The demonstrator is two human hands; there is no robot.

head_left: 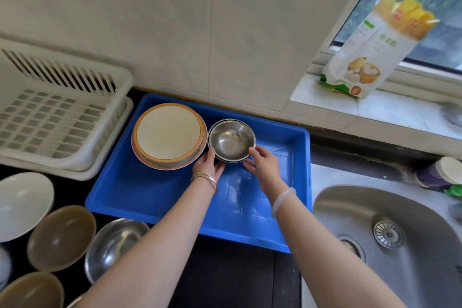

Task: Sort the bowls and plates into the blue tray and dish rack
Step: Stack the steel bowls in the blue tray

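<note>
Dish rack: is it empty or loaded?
Empty where visible. The dish rack shows only its bare slotted floor; plates and steel bowls sit in the blue tray.

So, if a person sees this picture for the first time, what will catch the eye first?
The bright blue tray in the middle of the dark counter stands out first. At its far side the left hand and the right hand hold the nested steel bowls, beside a stack of orange-rimmed plates. The white dish rack stands left of the tray, and a steel sink lies at the right.
</note>
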